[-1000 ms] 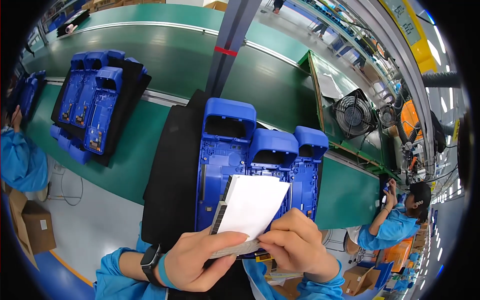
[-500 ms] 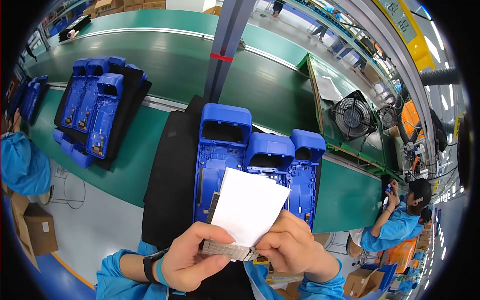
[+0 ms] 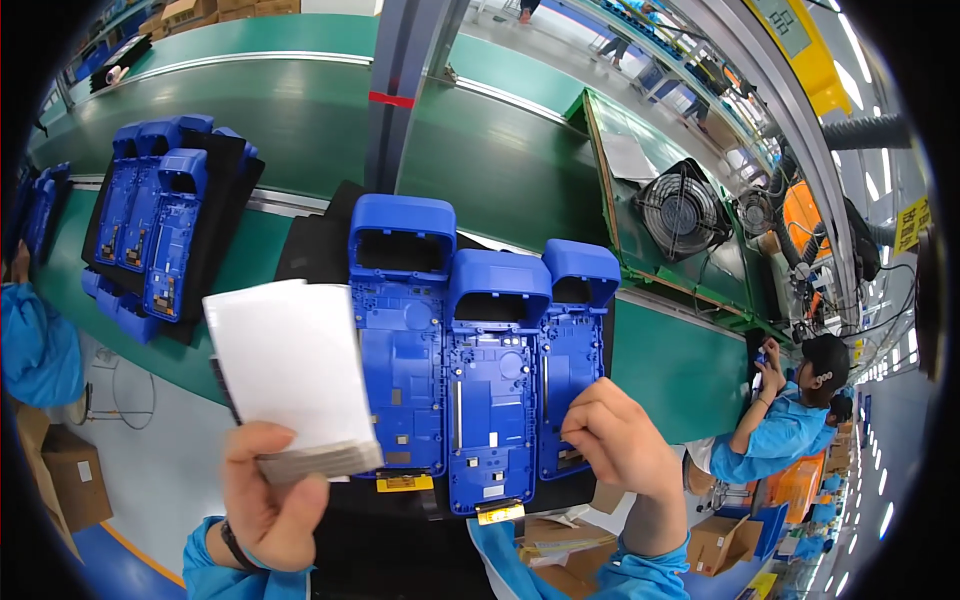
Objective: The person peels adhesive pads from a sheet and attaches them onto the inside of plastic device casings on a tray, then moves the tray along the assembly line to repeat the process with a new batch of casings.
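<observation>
My left hand [image 3: 272,508] grips a stack of white sheets [image 3: 290,365] between thumb and fingers. A band of small grey squares [image 3: 325,460] runs along the stack's lower edge. My right hand [image 3: 625,445] hovers at the lower part of the right blue plastic housing [image 3: 572,365], its fingertips pinched. Whatever lies in that pinch is too small to make out. Beside it are the middle blue housing [image 3: 515,400] and the left blue housing [image 3: 405,335], partly covered by the sheets. Yellow tabs [image 3: 404,483] stick out at the lower ends of these two.
A black mat [image 3: 310,245] lies under the housings on the green bench. More blue housings [image 3: 140,220] sit to the left, near a co-worker's sleeve [image 3: 40,340]. A grey post [image 3: 395,110] rises behind. At right are a fan [image 3: 685,210] and another person [image 3: 775,430].
My hands have separated. The left has carried the sheets leftward off the middle housing; the right has left the grey squares and moved up and right to the right housing.
</observation>
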`<state>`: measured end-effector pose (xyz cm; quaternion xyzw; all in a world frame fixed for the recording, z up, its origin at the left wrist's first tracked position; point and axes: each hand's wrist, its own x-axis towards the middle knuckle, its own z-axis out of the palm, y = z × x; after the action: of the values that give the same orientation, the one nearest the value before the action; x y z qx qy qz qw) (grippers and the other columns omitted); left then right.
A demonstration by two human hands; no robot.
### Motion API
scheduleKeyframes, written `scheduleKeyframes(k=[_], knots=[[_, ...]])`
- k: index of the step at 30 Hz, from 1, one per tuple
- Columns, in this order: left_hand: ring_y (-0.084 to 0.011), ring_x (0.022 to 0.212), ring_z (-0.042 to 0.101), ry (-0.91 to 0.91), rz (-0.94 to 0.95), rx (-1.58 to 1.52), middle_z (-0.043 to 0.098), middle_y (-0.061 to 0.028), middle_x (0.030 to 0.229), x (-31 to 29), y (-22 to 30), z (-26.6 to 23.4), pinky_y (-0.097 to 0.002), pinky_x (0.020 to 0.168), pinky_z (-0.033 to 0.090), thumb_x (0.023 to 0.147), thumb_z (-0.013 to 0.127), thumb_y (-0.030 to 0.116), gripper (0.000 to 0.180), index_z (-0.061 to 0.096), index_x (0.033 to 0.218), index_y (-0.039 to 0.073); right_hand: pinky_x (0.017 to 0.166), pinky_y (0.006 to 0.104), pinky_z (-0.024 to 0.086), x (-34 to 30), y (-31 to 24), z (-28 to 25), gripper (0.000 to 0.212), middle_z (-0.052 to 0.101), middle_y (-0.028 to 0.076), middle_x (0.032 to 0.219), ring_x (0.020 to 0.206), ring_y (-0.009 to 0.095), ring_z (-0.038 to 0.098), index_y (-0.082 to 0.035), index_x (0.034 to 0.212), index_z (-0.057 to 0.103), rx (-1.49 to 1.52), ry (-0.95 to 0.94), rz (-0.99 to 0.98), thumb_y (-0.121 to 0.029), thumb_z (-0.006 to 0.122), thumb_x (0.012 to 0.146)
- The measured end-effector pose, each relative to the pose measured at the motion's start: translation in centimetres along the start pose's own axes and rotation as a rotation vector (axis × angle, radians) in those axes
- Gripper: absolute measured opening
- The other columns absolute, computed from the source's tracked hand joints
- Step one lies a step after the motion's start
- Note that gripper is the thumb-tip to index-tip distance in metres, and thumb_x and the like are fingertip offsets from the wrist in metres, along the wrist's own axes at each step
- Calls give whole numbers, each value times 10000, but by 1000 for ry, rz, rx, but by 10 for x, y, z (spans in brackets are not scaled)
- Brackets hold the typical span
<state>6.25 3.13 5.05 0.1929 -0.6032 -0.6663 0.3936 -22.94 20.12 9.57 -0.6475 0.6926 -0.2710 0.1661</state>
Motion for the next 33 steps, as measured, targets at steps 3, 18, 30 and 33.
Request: scheduleKeyframes(k=[3, 18, 30, 33], knots=[[-168, 1079, 511, 32, -22, 87, 499, -133, 1213, 1, 2, -6, -323, 956, 420, 909, 575, 49, 418, 379, 1277, 32, 668, 342, 476, 1, 3, -2, 137, 584, 98, 864, 789, 269, 569, -13, 865, 604, -46, -86, 23, 36, 695, 775], [-165, 1125, 504, 72, -69, 194, 486, -118, 1245, -4, -6, -15, -306, 963, 414, 926, 596, 140, 434, 376, 1292, 65, 683, 377, 490, 7, 10, -7, 149, 580, 102, 859, 791, 295, 568, -17, 876, 594, -158, -204, -30, 8, 705, 780], [-165, 1116, 524, 84, -62, 228, 496, -118, 1238, -3, -6, -14, -299, 933, 443, 932, 592, 153, 426, 372, 1291, 84, 678, 366, 485, 7, 7, -6, 163, 576, 102, 849, 779, 291, 567, -16, 864, 599, -171, -190, -46, 5, 723, 760], [-166, 1112, 528, 85, -62, 216, 497, -116, 1237, -3, -7, -13, -296, 934, 441, 935, 598, 170, 428, 373, 1290, 92, 675, 365, 480, 7, 7, -8, 169, 575, 99, 844, 772, 290, 566, -21, 856, 607, -188, -145, -51, -1, 734, 746]])
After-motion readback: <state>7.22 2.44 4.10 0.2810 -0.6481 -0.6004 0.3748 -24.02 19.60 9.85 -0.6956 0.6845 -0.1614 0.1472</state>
